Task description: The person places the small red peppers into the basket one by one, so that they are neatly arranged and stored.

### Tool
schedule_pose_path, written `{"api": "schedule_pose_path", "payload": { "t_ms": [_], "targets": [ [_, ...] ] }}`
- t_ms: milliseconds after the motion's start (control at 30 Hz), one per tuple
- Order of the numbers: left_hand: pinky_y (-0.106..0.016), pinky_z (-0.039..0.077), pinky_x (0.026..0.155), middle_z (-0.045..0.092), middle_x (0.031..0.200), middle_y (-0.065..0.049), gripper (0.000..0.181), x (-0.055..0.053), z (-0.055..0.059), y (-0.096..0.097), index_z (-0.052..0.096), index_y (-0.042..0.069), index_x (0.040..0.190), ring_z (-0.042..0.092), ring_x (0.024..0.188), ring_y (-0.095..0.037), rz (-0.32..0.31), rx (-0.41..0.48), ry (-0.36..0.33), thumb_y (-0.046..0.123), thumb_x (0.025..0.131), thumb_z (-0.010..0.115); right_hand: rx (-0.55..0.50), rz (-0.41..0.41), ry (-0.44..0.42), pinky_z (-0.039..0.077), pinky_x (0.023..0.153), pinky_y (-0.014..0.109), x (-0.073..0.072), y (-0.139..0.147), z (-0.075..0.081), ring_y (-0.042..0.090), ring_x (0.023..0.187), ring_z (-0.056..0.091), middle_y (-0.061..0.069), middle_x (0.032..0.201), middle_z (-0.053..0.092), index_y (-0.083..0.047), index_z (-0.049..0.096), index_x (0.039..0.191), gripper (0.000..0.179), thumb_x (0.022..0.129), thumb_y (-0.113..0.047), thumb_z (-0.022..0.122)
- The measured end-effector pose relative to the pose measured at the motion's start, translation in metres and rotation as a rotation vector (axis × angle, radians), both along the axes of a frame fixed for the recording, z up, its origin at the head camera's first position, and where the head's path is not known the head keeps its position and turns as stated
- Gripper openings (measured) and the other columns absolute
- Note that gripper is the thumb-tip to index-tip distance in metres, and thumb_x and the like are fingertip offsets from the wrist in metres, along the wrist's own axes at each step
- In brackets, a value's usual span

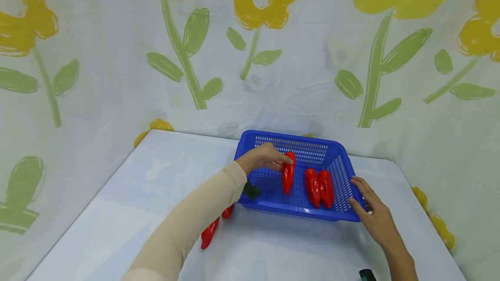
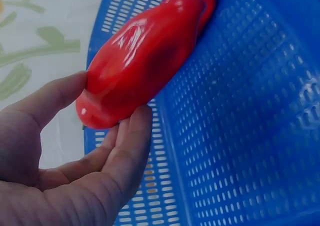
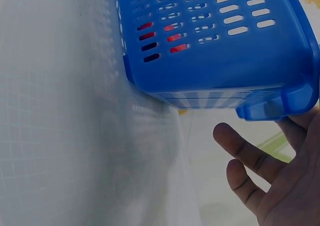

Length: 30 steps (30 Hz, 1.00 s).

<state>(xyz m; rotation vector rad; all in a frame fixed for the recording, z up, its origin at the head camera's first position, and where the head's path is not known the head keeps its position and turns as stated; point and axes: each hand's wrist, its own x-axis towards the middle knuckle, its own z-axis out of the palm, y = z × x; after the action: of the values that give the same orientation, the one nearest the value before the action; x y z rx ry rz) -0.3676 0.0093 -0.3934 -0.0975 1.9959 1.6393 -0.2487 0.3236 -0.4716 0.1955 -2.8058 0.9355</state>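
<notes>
A glossy red pepper (image 1: 287, 177) is pinched at one end by my left hand (image 1: 267, 157), thumb on one side and fingertips on the other. It hangs over the inside of a blue perforated basket (image 1: 289, 210). In the left wrist view the same pepper (image 2: 142, 61) slants up and right, and another red piece shows behind its far end. Two more red peppers (image 1: 319, 187) lie side by side in the basket's right half. My right hand (image 1: 376, 220) holds the basket's right rim. Two of its fingers (image 3: 250, 153) extend loosely below that rim in the right wrist view.
A dark green item (image 1: 251, 191), partly hidden by the left sleeve, is at the basket's left. Red peppers (image 1: 209, 234) lie on the white table (image 1: 129, 203) beside the left forearm. A dark object (image 1: 367, 275) sits at the near edge. A flower-printed curtain (image 1: 297, 77) hangs behind.
</notes>
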Motion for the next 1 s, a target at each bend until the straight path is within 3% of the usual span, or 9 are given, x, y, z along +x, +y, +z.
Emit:
{"api": "schedule_pose_path", "payload": {
  "t_ms": [200,333,600,1000],
  "targets": [
    [-0.046,0.054,0.093,0.069,0.096,-0.02,0.049,-0.008,-0.008,0.009,0.054,-0.009,0.119,0.072,0.086,-0.032,-0.062,-0.049,-0.061,0.005,0.082,0.082,-0.009,0.0,-0.01,0.056,0.085,0.053,0.001,-0.001,-0.001,0.045,0.121,0.051,0.015,0.161,0.028,-0.018,0.031,0.158,0.061,0.103,-0.035,0.053],
    [-0.045,0.055,0.093,0.069,0.095,-0.02,0.04,-0.013,-0.012,0.014,0.058,-0.008,0.111,0.071,0.085,-0.031,-0.066,-0.071,-0.071,0.005,0.082,0.082,-0.012,0.002,-0.008,0.055,0.086,0.057,0.001,0.0,0.0,0.046,0.123,0.049,0.015,0.161,0.028,-0.018,0.032,0.158,0.061,0.104,-0.036,0.052],
    [-0.044,0.054,0.093,0.067,0.097,-0.023,0.043,-0.019,-0.019,0.027,0.057,-0.01,0.116,0.069,0.095,-0.034,-0.014,-0.089,-0.104,0.002,0.082,0.081,-0.025,-0.01,-0.034,0.056,0.086,0.055,0.001,0.001,0.0,0.045,0.122,0.05,0.014,0.162,0.027,-0.02,0.03,0.159,0.062,0.103,-0.037,0.053],
    [-0.042,0.054,0.095,0.062,0.101,-0.022,0.041,-0.017,-0.032,0.041,0.056,-0.01,0.116,0.065,0.105,-0.036,-0.041,-0.125,-0.134,0.003,0.084,0.079,-0.023,-0.011,-0.004,0.056,0.085,0.052,-0.001,0.001,-0.002,0.044,0.124,0.05,0.013,0.161,0.029,-0.019,0.033,0.158,0.062,0.103,-0.036,0.054]
  ]
}}
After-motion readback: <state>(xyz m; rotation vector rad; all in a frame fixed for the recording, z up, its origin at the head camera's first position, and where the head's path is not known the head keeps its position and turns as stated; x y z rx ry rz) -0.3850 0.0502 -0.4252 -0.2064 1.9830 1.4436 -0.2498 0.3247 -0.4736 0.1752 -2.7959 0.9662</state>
